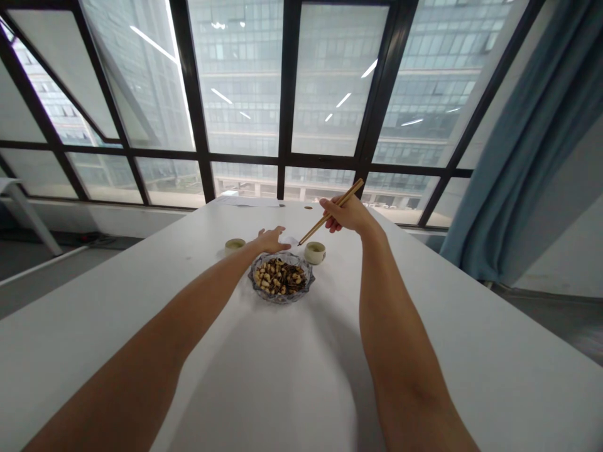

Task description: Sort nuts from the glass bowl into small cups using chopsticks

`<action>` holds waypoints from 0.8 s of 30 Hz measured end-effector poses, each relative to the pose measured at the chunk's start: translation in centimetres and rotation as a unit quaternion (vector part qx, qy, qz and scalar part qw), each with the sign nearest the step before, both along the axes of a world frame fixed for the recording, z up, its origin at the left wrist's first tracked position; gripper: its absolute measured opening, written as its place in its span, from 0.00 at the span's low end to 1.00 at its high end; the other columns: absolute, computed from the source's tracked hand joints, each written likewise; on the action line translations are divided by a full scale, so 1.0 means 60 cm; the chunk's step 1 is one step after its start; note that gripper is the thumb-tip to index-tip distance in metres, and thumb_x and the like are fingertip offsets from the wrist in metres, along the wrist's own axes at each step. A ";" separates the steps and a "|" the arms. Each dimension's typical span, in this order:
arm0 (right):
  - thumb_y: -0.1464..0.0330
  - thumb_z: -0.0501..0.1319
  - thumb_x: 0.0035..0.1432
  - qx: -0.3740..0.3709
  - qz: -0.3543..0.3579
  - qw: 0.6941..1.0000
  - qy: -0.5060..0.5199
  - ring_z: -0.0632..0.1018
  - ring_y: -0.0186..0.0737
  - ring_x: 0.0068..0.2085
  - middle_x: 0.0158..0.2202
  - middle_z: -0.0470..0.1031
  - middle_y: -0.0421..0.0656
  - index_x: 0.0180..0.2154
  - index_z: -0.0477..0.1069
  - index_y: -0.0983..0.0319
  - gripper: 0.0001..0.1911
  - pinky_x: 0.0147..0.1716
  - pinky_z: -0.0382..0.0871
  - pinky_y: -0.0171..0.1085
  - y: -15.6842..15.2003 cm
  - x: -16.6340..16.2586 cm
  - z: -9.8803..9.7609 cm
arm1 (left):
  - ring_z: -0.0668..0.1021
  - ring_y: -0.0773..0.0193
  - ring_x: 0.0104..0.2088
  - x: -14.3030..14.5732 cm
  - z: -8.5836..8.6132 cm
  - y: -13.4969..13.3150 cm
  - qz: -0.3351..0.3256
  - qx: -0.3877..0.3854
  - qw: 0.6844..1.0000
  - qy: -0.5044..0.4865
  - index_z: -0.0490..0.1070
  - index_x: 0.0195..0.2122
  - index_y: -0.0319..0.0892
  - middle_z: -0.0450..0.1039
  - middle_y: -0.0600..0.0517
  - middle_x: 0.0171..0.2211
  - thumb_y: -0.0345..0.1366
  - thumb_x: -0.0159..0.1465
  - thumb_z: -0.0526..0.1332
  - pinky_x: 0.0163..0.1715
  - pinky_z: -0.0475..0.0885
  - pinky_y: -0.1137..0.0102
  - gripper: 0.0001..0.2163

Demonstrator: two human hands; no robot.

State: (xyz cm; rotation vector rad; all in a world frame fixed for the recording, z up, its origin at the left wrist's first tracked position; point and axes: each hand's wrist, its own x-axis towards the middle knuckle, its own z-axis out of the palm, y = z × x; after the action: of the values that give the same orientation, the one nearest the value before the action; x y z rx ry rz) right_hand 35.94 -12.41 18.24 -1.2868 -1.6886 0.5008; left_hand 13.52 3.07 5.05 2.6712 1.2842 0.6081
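A glass bowl (281,295) with a scalloped rim holds mixed pale and dark beans on the white table (292,376). My left hand (272,240) lies flat, fingers stretched out, on the table just behind the bowl. My right hand (346,215) is closed on a pair of wooden chopsticks (330,213), whose tips hang above a small pale cup (315,252) at the bowl's right. A second small cup (234,245) stands to the left of my left hand.
Papers (249,201) and a small dark round thing (308,207) lie at the table's far edge. Beyond are big black-framed windows (287,113), a blue curtain (532,150) on the right and another white table's corner (14,188) at the far left.
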 end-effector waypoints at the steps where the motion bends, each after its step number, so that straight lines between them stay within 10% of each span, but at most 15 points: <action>1: 0.54 0.64 0.61 0.002 -0.003 1.000 0.000 0.75 0.35 0.14 0.15 0.74 0.46 0.22 0.69 0.64 0.23 0.10 0.66 0.27 0.000 0.001 0.000 | 0.74 0.45 0.57 0.010 0.000 -0.003 -0.003 -0.006 1.000 0.008 0.59 0.61 0.44 0.74 0.40 0.56 0.53 0.57 0.64 0.59 0.60 0.49 0.34; 12: 0.52 0.64 0.61 0.051 -0.023 0.998 0.007 0.75 0.35 0.15 0.17 0.75 0.46 0.24 0.69 0.63 0.23 0.11 0.67 0.29 0.011 0.007 -0.004 | 0.66 0.50 0.62 0.017 0.039 -0.062 -0.176 0.148 0.972 -0.053 0.57 0.65 0.44 0.63 0.45 0.64 0.32 0.56 0.64 0.64 0.59 0.54 0.34; 20: 0.49 0.63 0.60 0.045 -0.026 0.999 -0.001 0.75 0.36 0.15 0.17 0.75 0.46 0.24 0.69 0.63 0.25 0.11 0.67 0.29 0.024 0.009 -0.019 | 0.67 0.50 0.62 0.021 0.040 -0.073 -0.176 0.158 0.969 -0.065 0.57 0.64 0.42 0.63 0.44 0.63 0.34 0.58 0.65 0.64 0.60 0.56 0.33; 24: 0.51 0.62 0.61 0.047 -0.041 0.998 -0.002 0.75 0.35 0.14 0.16 0.74 0.45 0.23 0.69 0.63 0.24 0.11 0.67 0.28 0.020 0.015 -0.015 | 0.73 0.45 0.57 0.025 0.035 -0.063 -0.076 0.090 0.992 -0.036 0.56 0.64 0.36 0.70 0.38 0.57 0.37 0.55 0.68 0.59 0.66 0.53 0.37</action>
State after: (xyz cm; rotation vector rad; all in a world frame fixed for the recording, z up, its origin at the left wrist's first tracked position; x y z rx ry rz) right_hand 36.82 -11.22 17.33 -1.2846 -1.6352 0.3669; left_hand 15.05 -0.71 7.17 2.8268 1.0405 0.8271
